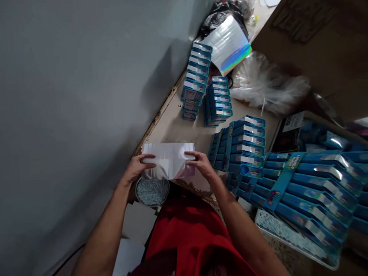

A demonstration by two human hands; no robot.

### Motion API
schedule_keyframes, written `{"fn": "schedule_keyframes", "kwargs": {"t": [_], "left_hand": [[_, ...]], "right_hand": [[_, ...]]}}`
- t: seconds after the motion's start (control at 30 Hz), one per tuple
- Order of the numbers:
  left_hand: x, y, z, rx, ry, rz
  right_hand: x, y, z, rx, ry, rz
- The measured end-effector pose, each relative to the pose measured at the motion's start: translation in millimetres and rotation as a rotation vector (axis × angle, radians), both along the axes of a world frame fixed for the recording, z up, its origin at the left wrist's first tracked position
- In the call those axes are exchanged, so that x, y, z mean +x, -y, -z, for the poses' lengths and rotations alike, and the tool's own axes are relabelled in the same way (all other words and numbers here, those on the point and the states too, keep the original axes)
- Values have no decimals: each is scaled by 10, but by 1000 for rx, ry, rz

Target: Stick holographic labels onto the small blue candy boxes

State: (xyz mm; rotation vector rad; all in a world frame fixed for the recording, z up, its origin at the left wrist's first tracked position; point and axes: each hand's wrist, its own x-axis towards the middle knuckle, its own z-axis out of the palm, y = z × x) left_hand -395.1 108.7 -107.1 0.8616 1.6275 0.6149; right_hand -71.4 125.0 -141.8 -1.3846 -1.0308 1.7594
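Note:
A shiny silver-white sheet or flat pouch [169,161] is stretched level between my two hands, above the table's near edge; I cannot tell which of the two it is. My left hand [138,167] pinches its left end, thumb and fingers closed on it. At the opposite end, my right hand [200,162] grips it in the same way. Just below the left part of the sheet stands a round tub [152,192] filled with pale blue granules. To the right of my right hand are blue boxes [248,145] with clear fronts, stacked in a row.
Two more stacks of blue boxes [196,76] stand farther back by the grey wall [78,98]. Behind them lies a silver holographic sheet stack [228,42] beside a clear plastic bag [270,83]. A large cardboard box [320,46] and a tray [291,231] of pale pieces flank the right side.

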Motion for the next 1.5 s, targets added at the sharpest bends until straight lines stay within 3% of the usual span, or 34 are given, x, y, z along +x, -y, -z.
{"fn": "schedule_keyframes", "kwargs": {"t": [0.2,0.3,0.4,0.5,0.6,0.7,0.8,0.9,1.07,1.17,1.3,1.37,1.5], "left_hand": [[-17,267,84,81,-50,-98],[3,393,110,242,-206,-111],[64,457,54,357,-443,-91],[151,453,-95,495,-675,-26],[235,388,-312,543,-688,153],[298,281,-563,466,-642,323],[393,165,-785,435,-681,457],[578,79,-884,421,-537,569],[798,28,-834,301,-373,443],[672,-11,-818,215,-294,444],[314,-82,-782,70,-209,471],[191,-78,-696,17,-169,364],[232,43,-338,11,-132,-54]], "right_hand": [[-127,206,63,-10,20,90],[-166,273,-4,170,258,-2],[-120,277,-196,406,627,-117],[-41,255,-465,582,938,-261],[-54,217,-698,652,1085,-521],[-206,153,-815,683,1040,-769],[-418,84,-860,684,898,-894],[-551,32,-911,653,827,-845],[-295,17,-1018,532,896,-698],[31,132,-998,441,790,-551],[262,321,-823,240,529,-112],[255,337,-718,146,509,-11],[143,141,-579,164,820,-80]]}}
